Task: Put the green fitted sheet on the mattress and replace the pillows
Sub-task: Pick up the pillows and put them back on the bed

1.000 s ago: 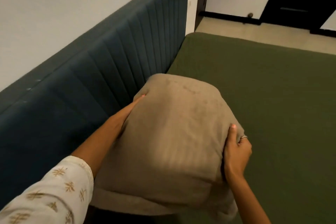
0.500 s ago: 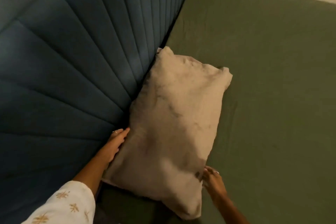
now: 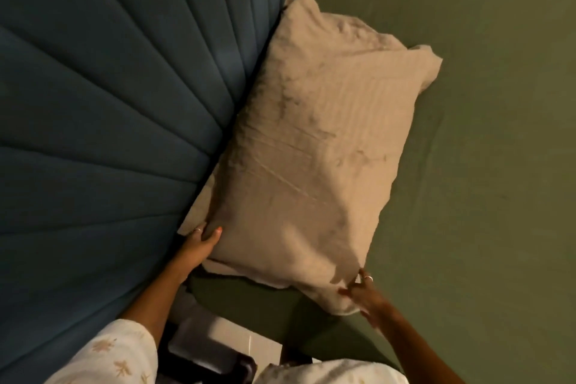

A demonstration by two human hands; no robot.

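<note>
One beige pillow (image 3: 314, 146) lies flat on the green fitted sheet (image 3: 486, 121), its long side just beside the dark blue channel-tufted headboard (image 3: 103, 109). The left hand (image 3: 202, 243) holds the pillow's near corner by the headboard, thumb on top and fingers tucked under, so that grip is closed on the pillow. The right hand (image 3: 364, 294) pinches the other near corner, a ring showing on one finger. Patterned white sleeves (image 3: 115, 355) cover both arms.

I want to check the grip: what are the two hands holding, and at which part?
Both hold the beige pillow: the left hand at its near corner beside the headboard, the right hand pinching its other near corner.
</note>
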